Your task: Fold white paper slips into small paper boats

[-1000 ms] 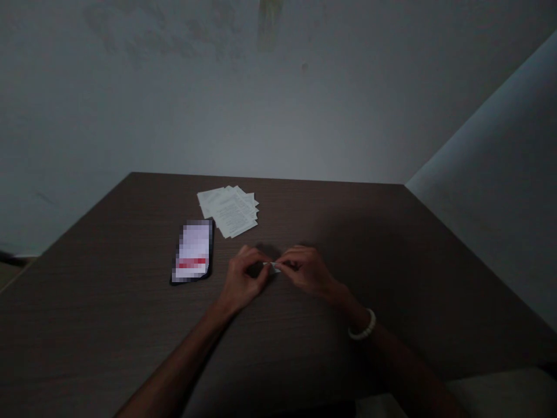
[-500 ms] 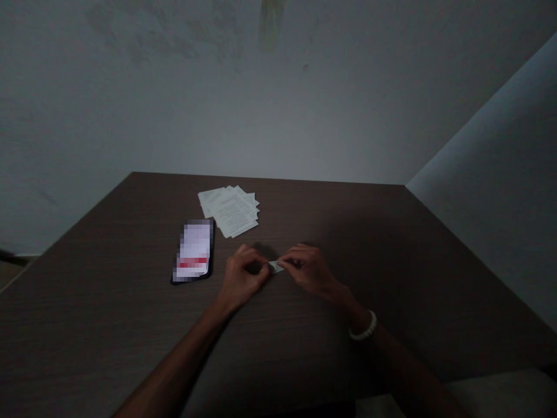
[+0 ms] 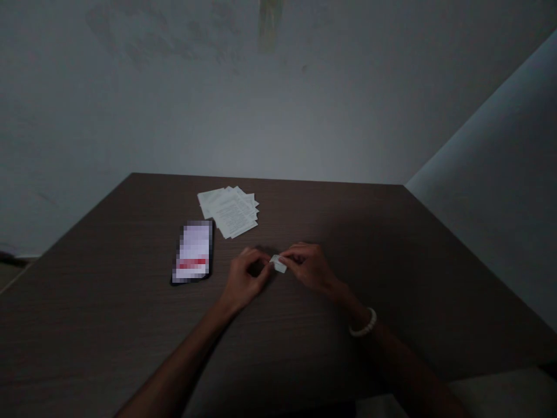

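Between both hands (image 3: 310,268), a small white piece (image 3: 279,265) is pinched.

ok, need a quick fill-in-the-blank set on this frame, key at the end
1. The small piece pinched by the left hand and the right hand is ____ in colour.
2. The bracelet circles the arm of the ____ hand.
3. Seen from the left hand, the phone lies to the ____.
4. Of the phone and the papers, lying closer to the wall are the ____.

Missing words: white; right; left; papers.
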`<state>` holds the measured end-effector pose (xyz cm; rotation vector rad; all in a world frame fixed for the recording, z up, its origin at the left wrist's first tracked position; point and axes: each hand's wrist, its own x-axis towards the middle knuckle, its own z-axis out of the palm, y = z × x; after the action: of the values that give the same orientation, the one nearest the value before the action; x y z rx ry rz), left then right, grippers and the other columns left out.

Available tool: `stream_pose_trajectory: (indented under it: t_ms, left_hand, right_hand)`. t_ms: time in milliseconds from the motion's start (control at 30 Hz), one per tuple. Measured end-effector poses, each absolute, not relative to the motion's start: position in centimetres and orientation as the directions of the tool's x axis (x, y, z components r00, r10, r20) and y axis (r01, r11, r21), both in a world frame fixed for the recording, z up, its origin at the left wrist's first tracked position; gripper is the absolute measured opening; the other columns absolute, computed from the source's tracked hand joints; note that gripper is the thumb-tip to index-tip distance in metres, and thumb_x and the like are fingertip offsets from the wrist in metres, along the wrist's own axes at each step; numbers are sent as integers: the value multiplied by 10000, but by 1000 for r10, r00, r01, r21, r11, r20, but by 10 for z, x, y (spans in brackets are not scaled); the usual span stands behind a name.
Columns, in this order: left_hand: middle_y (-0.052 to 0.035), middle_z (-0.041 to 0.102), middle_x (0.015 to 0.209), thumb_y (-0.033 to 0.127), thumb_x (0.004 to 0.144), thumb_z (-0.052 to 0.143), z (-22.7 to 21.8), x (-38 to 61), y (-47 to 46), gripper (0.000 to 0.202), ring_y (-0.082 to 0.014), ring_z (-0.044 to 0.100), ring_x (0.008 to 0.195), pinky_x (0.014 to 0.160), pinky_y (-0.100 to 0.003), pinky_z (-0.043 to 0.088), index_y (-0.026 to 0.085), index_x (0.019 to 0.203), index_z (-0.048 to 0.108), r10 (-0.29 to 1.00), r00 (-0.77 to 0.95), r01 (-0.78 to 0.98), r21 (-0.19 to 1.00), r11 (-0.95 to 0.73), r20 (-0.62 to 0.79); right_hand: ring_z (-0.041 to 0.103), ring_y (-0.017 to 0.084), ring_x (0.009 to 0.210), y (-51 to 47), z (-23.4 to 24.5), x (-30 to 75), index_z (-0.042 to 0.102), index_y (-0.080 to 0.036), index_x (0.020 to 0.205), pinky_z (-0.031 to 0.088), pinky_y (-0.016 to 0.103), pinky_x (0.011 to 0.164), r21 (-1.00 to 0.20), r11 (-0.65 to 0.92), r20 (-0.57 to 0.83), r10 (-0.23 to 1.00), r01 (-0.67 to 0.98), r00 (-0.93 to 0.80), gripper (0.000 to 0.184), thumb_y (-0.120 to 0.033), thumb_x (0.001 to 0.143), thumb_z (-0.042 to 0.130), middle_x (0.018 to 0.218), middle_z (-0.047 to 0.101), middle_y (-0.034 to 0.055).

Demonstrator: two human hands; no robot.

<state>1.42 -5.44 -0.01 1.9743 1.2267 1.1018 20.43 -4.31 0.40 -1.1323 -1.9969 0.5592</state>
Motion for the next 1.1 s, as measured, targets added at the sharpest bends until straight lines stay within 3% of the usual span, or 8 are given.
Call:
stream_pose_trajectory:
  t_ms: [100,233,467,767,1100]
  left_hand:
    - [-12,627,726,263,834,636,-1,14,-54,93,-155,556,724,662,-274,416,183,805,672,874,237,413,770,-486,424]
    - [-17,635,719,253,845,635,-2,14,-53,135,-155,548,719,680,-283,414,176,736,656,844,254,380,754,-536,472]
    - [-24,627,740,274,863,624,-2,12,-55,166,-160,551,741,684,-287,416,172,735,651,876,278,374,795,-477,395]
    - [-7,597,709,267,856,630,-1,11,-55,155,-140,533,693,632,-259,394,173,734,647,890,250,368,813,-451,380]
    - [-7,590,707,266,861,615,-1,11,-54,175,-137,518,687,624,-258,384,168,717,631,891,258,364,817,-447,373]
  right_hand:
    - [570,128,634,-42,5,203,743,-209,816,408,267,661,-625,560,390,827,544,-404,69,-196,829,676,723,712,9]
    - [585,129,661,-45,6,200,737,-207,842,420,270,691,-605,559,398,829,567,-393,99,-184,842,642,758,715,12]
    - [596,125,679,-50,8,196,731,-204,778,425,238,615,-641,534,439,844,551,-307,79,-165,758,666,778,697,9]
    - [516,92,558,-48,5,202,731,-196,804,398,228,557,-665,554,449,832,500,-325,104,-158,779,637,749,694,2]
    - [549,96,587,-47,6,205,744,-204,760,401,214,542,-638,518,450,851,570,-271,109,-146,730,657,728,690,1]
